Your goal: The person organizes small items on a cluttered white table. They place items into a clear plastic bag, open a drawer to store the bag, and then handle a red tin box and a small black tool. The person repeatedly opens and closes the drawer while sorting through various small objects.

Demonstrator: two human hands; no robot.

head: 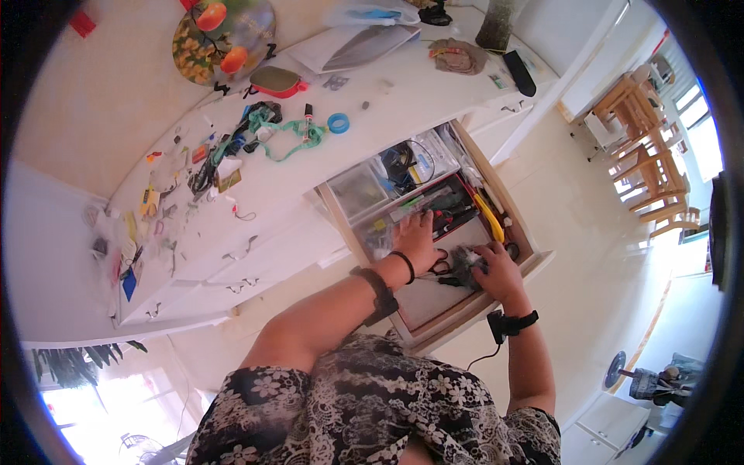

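Note:
Both hands are inside a pulled-out wooden drawer (418,305). My left hand (414,241) is spread palm down at the edge of a red-rimmed tray (465,229) of dark tools, its thumb beside the handles of a pair of scissors (441,263). Toward the drawer's front right, my right hand (501,274) has its fingers curled on a dark bundle (463,264) that looks wrapped in thin plastic. A yellow-handled tool (489,218) lies just beyond that hand. Clear plastic packets (378,237) lie left of my left hand.
Behind the tray are a clear plastic box (357,187) and coiled black cable (401,163). The white cabinet top (325,165) carries a green ribbon-like strip (285,154), a blue tape roll (337,123), a red-sided case (276,82) and scattered small items. Wooden chairs (657,168) stand at the far right.

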